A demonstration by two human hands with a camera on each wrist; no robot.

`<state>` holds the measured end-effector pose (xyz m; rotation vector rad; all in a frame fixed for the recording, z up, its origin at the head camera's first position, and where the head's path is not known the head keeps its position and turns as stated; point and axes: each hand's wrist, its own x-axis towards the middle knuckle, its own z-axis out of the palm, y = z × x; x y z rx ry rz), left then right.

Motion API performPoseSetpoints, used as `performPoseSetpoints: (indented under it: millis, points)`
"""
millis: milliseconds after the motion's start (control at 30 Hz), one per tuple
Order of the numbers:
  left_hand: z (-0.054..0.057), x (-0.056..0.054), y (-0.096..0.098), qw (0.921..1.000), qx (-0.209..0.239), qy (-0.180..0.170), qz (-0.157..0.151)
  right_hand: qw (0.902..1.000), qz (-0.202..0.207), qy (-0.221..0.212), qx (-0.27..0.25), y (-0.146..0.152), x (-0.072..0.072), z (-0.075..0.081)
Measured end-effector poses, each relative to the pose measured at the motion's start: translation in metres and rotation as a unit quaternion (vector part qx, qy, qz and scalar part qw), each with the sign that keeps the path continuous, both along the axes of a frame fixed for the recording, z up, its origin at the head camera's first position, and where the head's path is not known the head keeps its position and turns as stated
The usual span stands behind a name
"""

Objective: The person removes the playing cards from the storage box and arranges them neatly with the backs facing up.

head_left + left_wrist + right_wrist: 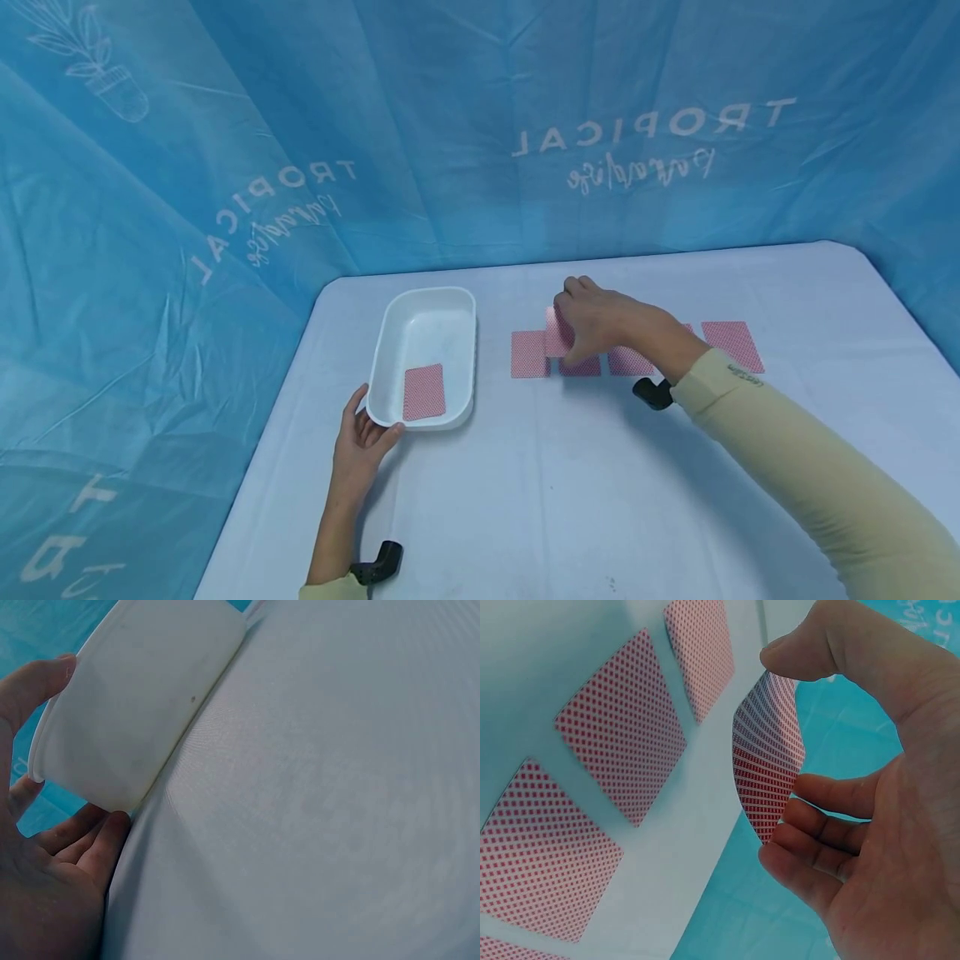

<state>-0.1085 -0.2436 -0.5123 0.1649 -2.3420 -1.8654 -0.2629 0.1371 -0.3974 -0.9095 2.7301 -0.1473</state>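
My right hand [603, 321] holds a playing card [769, 761] with a red-and-white patterned back. The card bows between the thumb on one edge and the fingertips on the opposite edge, raised above the row of cards. At the near left corner of a white plastic tray [431, 321], my left hand [358, 454] grips with the thumb on the rim and the other fingers around the side, low near the cloth in the left wrist view. Inside the tray, toward its near end, a single card [424, 392] lies with its patterned back up.
Several matching cards lie back up in a row right of the tray, from a leftmost card [528, 354] to a rightmost card [733, 346]; the right hand and forearm partly cover the middle ones. A white cloth [525, 483] covers the table. Blue printed curtains [465, 142] hang behind and at the sides.
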Motion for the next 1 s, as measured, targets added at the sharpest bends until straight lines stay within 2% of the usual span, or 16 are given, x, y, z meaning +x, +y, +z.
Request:
performPoseSetpoints:
  millis: [200, 500, 800, 867, 1000]
  points:
    - [-0.002, -0.001, -0.001, 0.9999, 0.006, 0.004, -0.007, 1.0, -0.007, 0.005, 0.004, 0.007, 0.0, 0.0]
    - [0.0, -0.001, 0.001, 1.0, -0.001, 0.001, 0.0, 0.9998, -0.02, -0.003, -0.007, 0.019, 0.001, -0.005]
    - [0.001, -0.002, -0.003, 0.9997, 0.014, 0.01, -0.017, 0.9997, -0.021, -0.012, -0.002, 0.026, -0.002, -0.005]
    - [0.003, -0.001, -0.002, 0.9996, 0.017, 0.008, -0.021, 0.9997, -0.021, -0.011, -0.001, 0.027, -0.002, -0.005]
    - [0.016, 0.003, 0.003, 0.9996, 0.014, 0.004, -0.024, 0.9997, -0.022, -0.005, -0.002, 0.029, 0.001, -0.004]
